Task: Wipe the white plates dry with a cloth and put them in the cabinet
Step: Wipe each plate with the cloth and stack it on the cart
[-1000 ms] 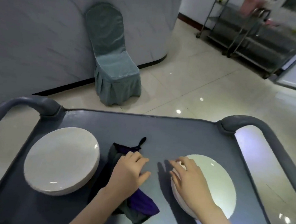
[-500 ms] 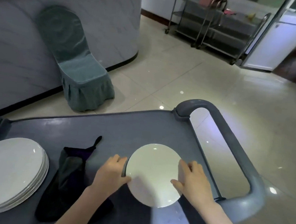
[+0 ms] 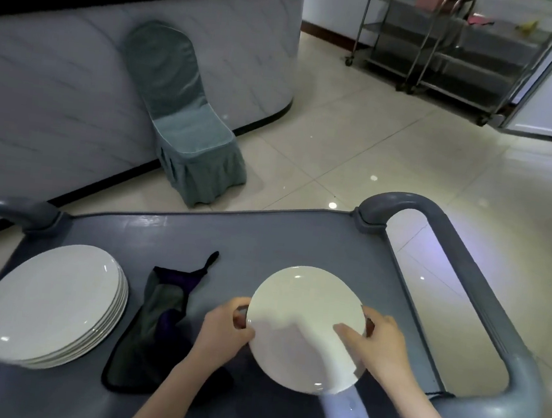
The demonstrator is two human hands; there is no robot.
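1. Shiny pale floor tiles [image 3: 408, 147] fill the room. Behind are a marble-look counter [image 3: 78, 82] and a chair [image 3: 188, 126] in a soft green cover.
2. A grey plastic cart [image 3: 265, 238] with a smooth flat top stands close in front.
3. A stack of round white plates [image 3: 53, 302] sits on the cart's left side.
4. The dark cloth [image 3: 156, 318] lies limp between the stack and the hands. Its long side runs from near to far.
5. One white plate [image 3: 303, 326], hard and glossy, is held over the cart's right side, tipped up a little.
6. The left hand [image 3: 225, 332] and right hand [image 3: 379, 347] grip its opposite edges, with thumbs on top and fingers curled under.
7. The cloth is just left of the left hand, so I think that hand is the nearer one to grab it.
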